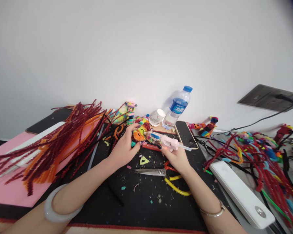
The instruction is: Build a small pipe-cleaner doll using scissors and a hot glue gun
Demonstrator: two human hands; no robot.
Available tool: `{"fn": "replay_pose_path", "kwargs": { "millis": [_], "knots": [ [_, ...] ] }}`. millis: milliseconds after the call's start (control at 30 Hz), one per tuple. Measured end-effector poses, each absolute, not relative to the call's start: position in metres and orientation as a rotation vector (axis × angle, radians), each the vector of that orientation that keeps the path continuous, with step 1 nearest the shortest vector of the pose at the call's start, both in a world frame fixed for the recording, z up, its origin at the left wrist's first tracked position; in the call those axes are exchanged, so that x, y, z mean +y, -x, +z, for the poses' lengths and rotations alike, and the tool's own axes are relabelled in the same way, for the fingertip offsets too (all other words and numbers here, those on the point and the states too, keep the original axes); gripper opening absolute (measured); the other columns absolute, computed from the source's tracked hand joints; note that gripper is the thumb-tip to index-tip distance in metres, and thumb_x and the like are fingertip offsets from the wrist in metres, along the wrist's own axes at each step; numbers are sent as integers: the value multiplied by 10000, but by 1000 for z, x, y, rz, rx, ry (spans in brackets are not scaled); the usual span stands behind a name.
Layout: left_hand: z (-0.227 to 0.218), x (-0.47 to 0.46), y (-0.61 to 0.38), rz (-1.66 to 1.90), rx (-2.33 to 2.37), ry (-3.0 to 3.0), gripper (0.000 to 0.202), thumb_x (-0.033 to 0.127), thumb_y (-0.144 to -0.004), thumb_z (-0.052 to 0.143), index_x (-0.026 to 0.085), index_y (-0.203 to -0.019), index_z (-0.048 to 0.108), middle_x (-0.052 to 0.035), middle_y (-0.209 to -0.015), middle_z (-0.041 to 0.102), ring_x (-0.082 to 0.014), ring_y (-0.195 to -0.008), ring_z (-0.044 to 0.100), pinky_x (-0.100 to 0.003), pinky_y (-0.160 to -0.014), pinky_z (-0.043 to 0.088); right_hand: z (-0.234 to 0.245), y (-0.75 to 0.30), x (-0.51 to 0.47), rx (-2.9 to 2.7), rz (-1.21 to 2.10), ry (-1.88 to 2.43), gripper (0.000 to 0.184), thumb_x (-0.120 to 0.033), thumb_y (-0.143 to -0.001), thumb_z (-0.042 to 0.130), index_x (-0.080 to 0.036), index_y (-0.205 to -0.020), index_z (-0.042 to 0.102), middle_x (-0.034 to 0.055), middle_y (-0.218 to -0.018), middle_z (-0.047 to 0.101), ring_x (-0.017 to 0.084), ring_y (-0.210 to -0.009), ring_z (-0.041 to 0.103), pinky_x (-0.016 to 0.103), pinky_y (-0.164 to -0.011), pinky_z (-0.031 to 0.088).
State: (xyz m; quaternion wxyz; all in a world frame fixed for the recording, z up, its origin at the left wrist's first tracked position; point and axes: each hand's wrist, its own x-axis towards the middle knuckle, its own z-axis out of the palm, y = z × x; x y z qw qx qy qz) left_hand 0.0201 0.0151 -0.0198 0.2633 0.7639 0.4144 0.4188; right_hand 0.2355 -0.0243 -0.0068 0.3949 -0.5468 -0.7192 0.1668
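Observation:
My left hand [124, 147] is closed on a small multicoloured pipe-cleaner figure [140, 130] at the back of the black mat [141, 201]. My right hand [177, 156] grips a pink glue gun [169, 143], its nozzle end towards the figure and a clear glue stick jutting out to the right. Scissors [152, 171] with yellow and red handles lie on the mat just below my right hand. A small yellow-green loop [144, 160] lies between my hands.
A heap of dark red and orange pipe cleaners [56, 143] covers the left side. A water bottle [177, 107] and a white cup [157, 117] stand by the wall. A phone [185, 134], a white power bank [241, 193] and tangled pipe cleaners [258, 156] lie right.

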Motion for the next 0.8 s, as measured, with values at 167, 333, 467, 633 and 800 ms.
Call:
{"fn": "replay_pose_path", "kwargs": {
  "millis": [167,333,467,633,800],
  "knots": [
    [-21,15,-20,1140,1106,-2059,571,166,-804,504,256,-1312,258,-96,-1291,453,-218,-1211,472,-383,-999,395,-8,-235,-24,-1814,410,1396,241,-329,-807,544,-176,-942,673,51,-761,692,205,-667,620,314,-639,499],
    [-20,15,-20,1127,1123,-2064,571,162,-804,503,248,-1311,254,-99,-1288,452,-218,-1210,469,-387,-999,396,-9,-236,-24,-1822,426,1385,252,-327,-812,543,-177,-966,676,52,-780,697,207,-678,628,315,-637,503],
    [-20,15,-20,1119,1125,-2069,567,161,-807,499,244,-1310,252,-100,-1293,449,-219,-1215,463,-389,-1001,394,-10,-237,-24,-1822,420,1365,241,-315,-815,545,-179,-967,675,53,-820,702,207,-703,636,317,-658,506],
    [-19,15,-20,1126,1136,-2085,568,159,-809,498,240,-1314,251,-105,-1296,449,-222,-1210,468,-394,-1004,396,-9,-235,-23,-1814,414,1379,239,-322,-809,552,-173,-946,679,44,-763,695,196,-649,626,306,-623,505],
    [-20,15,-20,1131,1153,-2113,556,157,-815,487,226,-1319,260,-110,-1308,445,-226,-1227,459,-400,-1027,380,-4,-233,-25,-1806,436,1375,200,-315,-802,556,-175,-874,679,49,-757,701,204,-675,633,310,-637,509]
  ]
}}
